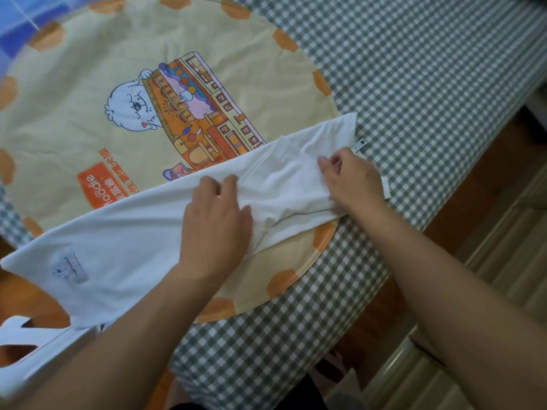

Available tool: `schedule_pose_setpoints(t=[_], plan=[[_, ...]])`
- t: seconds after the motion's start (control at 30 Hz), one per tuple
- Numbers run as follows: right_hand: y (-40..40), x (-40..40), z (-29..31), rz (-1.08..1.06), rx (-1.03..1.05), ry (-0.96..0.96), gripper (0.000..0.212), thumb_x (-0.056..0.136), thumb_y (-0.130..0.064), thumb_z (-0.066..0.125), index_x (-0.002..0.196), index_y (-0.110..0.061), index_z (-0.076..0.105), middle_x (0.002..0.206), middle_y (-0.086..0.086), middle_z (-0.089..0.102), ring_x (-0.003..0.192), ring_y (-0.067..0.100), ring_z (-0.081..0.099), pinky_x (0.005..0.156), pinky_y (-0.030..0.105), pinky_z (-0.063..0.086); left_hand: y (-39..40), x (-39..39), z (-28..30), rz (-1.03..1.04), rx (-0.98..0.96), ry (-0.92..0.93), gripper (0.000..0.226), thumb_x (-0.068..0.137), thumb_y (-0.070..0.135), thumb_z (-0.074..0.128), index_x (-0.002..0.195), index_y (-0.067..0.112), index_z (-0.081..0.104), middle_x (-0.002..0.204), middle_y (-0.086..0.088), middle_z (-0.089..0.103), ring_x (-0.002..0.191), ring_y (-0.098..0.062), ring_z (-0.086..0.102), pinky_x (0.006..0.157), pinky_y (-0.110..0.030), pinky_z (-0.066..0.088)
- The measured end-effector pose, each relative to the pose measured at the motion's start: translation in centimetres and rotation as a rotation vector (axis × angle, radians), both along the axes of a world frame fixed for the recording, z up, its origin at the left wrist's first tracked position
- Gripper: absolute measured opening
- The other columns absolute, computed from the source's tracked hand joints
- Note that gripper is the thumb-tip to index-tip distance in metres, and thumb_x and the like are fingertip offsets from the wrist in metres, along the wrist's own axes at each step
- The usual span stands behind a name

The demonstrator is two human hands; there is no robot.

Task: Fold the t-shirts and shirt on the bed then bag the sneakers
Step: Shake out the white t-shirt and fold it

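Note:
A white t-shirt (pixel 124 241) lies as a long folded strip across the bed, running from the lower left to the upper right. A small printed label shows on its left part. My left hand (pixel 216 220) lies flat on the middle of the strip, fingers fairly straight, pressing the cloth down. My right hand (pixel 349 179) sits on the shirt's right end near the collar, its fingers curled and pinching a fold of the white fabric. A neck tag (pixel 359 145) sticks out beyond that end. No sneakers are in view.
Under the shirt lies a round cream cloth (pixel 74 119) with orange dots and a cartoon print, on a green-and-white checked bedsheet (pixel 414 84). The bed edge runs down the right, with a brown floor (pixel 479 184) and pale furniture beyond. A white object (pixel 26 335) shows at the lower left.

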State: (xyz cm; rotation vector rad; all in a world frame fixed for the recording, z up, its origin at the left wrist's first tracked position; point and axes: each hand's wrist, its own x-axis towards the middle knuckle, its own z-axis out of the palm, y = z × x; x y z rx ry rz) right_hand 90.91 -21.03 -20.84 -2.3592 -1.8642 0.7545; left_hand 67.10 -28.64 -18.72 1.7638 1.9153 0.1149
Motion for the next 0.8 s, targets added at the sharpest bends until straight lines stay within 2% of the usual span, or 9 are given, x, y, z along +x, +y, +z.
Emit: schedule_pose_setpoints(t=[0.07,0.17,0.27,0.37,0.5,0.57,0.67,0.73,0.8], plan=[[-1.2,0.7,0.0,0.036,-0.019,-0.031,0.039,0.102,-0.055,0.041,0.104,-0.021,0.059,0.093,-0.01,0.059,0.088,0.013,0.052,0.105,0.039,0.033,-0.9,1.5,-0.6,-0.191,0.144,0.013,0.051,0.098,0.035,0.055,0.144,0.016,0.047,0.145,-0.014,0.043,0.133,-0.036,0.04,0.108,-0.049,0.038],[-2.0,1.1,-0.5,0.115,0.003,0.009,0.027,0.106,-0.041,0.041,0.098,-0.02,0.054,0.087,-0.01,0.057,0.086,0.015,0.049,0.095,0.035,0.032,-1.6,3.6,-2.2,-0.396,0.043,0.017,0.061,0.103,0.042,0.045,0.157,0.018,0.029,0.165,-0.012,0.021,0.154,-0.034,0.013,0.124,-0.047,0.015],[-2.0,2.3,-0.6,0.143,0.084,-0.014,0.025,0.107,-0.034,0.043,0.096,-0.014,0.054,0.08,-0.005,0.058,0.078,0.022,0.055,0.08,0.032,0.033,-2.4,4.1,-2.5,-0.441,0.105,0.071,0.052,0.097,0.02,0.061,0.146,0.012,0.046,0.136,-0.015,0.048,0.125,-0.036,0.045,0.104,-0.048,0.041],[-2.5,3.5,-0.8,0.172,0.069,-0.046,0.026,0.106,-0.035,0.046,0.099,-0.013,0.057,0.083,-0.004,0.058,0.079,0.022,0.054,0.083,0.034,0.037,-3.0,3.6,-2.3,-0.458,0.141,-0.047,0.053,0.083,-0.002,0.067,0.134,0.007,0.058,0.106,-0.012,0.056,0.092,-0.03,0.052,0.078,-0.043,0.049],[-2.2,3.2,-1.0,0.269,0.258,-0.157,0.029,0.098,-0.028,0.057,0.121,-0.011,0.061,0.115,0.008,0.059,0.103,0.027,0.054,0.098,0.047,0.044,-3.0,3.0,-1.9,-0.498,0.182,-0.103,0.035,0.092,0.01,0.062,0.127,0.01,0.064,0.105,-0.008,0.061,0.094,-0.029,0.055,0.08,-0.047,0.051],[-1.2,1.1,-0.5,0.295,0.38,-0.126,0.043,0.099,-0.03,0.052,0.138,-0.01,0.054,0.139,0.013,0.051,0.127,0.031,0.045,0.112,0.047,0.037,-2.5,3.1,-1.6,-0.487,0.193,-0.057,0.041,0.099,0.032,0.053,0.135,0.014,0.059,0.129,-0.008,0.06,0.12,-0.031,0.051,0.099,-0.046,0.044],[0.2,-2.5,-0.8,0.525,0.247,-0.09,0.063,0.104,-0.05,0.03,0.159,-0.019,0.026,0.167,0.009,0.016,0.154,0.032,0.01,0.124,0.047,0.007,-2.1,3.4,-2.4,-0.48,-0.009,0.075,0.067,0.104,0.06,0.023,0.162,0.027,0.017,0.17,-0.007,0.007,0.157,-0.029,-0.003,0.126,-0.048,0.007],[0.8,-2.7,-2.8,0.611,0.045,-0.158,0.071,0.101,-0.062,0.017,0.162,-0.028,0.004,0.17,0.001,-0.008,0.155,0.027,-0.012,0.125,0.05,-0.003,-2.4,3.4,-3.7,-0.461,-0.126,0.128,0.07,0.1,0.069,0.004,0.161,0.035,-0.006,0.168,-0.003,-0.021,0.151,-0.024,-0.03,0.126,-0.048,-0.008],[0.9,-1.1,-4.7,0.634,-0.059,-0.244,0.073,0.099,-0.066,0.01,0.16,-0.032,-0.01,0.167,-0.003,-0.021,0.153,0.023,-0.022,0.124,0.052,-0.004,-2.9,2.9,-4.3,-0.392,-0.172,0.13,0.07,0.097,0.071,-0.004,0.159,0.04,-0.013,0.165,-0.002,-0.03,0.148,-0.021,-0.037,0.125,-0.047,-0.011]])
